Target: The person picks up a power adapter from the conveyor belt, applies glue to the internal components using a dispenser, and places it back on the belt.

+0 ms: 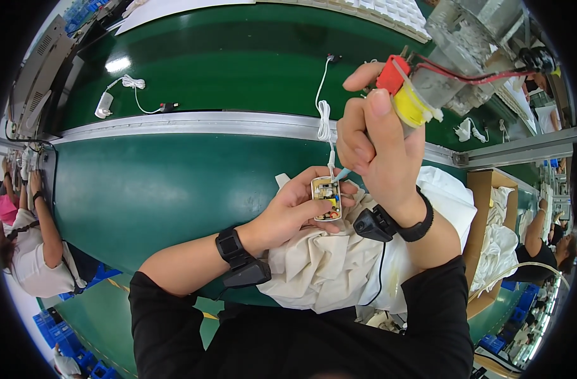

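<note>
My left hand (294,205) holds an open white power adapter (327,205), its thumb lying across the bared circuit board. The adapter's white cord (324,120), bundled midway, runs away over the metal rail to a dark plug. Raised above and to the right, my right hand (383,142) has its fingers curled round a metal tool with a red switch block (394,72) and a yellow-taped part (413,106). A light blue tip (342,174) points down from below that hand to the adapter's upper end. The hand hides how this tip joins the tool.
Cream cloth (320,265) is bunched under my hands. Another corded adapter (103,105) lies on the green surface beyond the rail (206,120). Metal machinery (465,50) with red and black wires hangs at upper right. A cardboard box (481,240) stands right; people sit at both sides.
</note>
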Action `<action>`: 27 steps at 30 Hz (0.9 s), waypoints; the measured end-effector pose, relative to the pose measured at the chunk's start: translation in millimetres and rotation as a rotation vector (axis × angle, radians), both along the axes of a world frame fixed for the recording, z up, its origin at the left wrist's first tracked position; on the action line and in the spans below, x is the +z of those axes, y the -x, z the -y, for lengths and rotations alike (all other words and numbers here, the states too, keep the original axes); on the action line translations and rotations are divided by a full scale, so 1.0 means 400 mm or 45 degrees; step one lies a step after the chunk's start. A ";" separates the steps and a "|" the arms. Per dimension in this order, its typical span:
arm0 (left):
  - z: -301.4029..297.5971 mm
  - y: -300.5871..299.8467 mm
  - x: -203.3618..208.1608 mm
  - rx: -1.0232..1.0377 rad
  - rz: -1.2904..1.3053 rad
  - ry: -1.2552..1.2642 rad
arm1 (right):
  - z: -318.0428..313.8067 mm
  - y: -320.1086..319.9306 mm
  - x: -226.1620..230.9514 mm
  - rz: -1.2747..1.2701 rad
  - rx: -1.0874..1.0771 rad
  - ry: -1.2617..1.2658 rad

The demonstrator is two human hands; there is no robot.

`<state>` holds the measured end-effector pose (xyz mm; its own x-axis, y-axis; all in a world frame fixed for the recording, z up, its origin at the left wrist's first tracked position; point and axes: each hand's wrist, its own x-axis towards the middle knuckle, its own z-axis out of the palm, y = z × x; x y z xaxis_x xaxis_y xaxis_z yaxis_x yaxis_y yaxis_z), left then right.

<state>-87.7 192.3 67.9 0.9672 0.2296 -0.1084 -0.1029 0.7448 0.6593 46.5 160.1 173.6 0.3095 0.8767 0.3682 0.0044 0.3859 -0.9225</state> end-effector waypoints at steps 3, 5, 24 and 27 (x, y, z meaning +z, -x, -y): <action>-0.005 0.001 0.000 0.006 -0.002 0.018 | 0.004 0.005 0.006 -0.011 0.027 0.010; -0.008 0.002 -0.001 0.011 -0.004 0.061 | 0.006 0.009 0.007 -0.028 0.065 0.021; -0.006 0.014 0.010 0.033 -0.013 0.098 | 0.008 0.028 0.010 0.015 0.077 -0.031; -0.006 0.014 0.010 0.037 -0.013 0.102 | 0.009 0.028 0.009 0.020 0.081 -0.035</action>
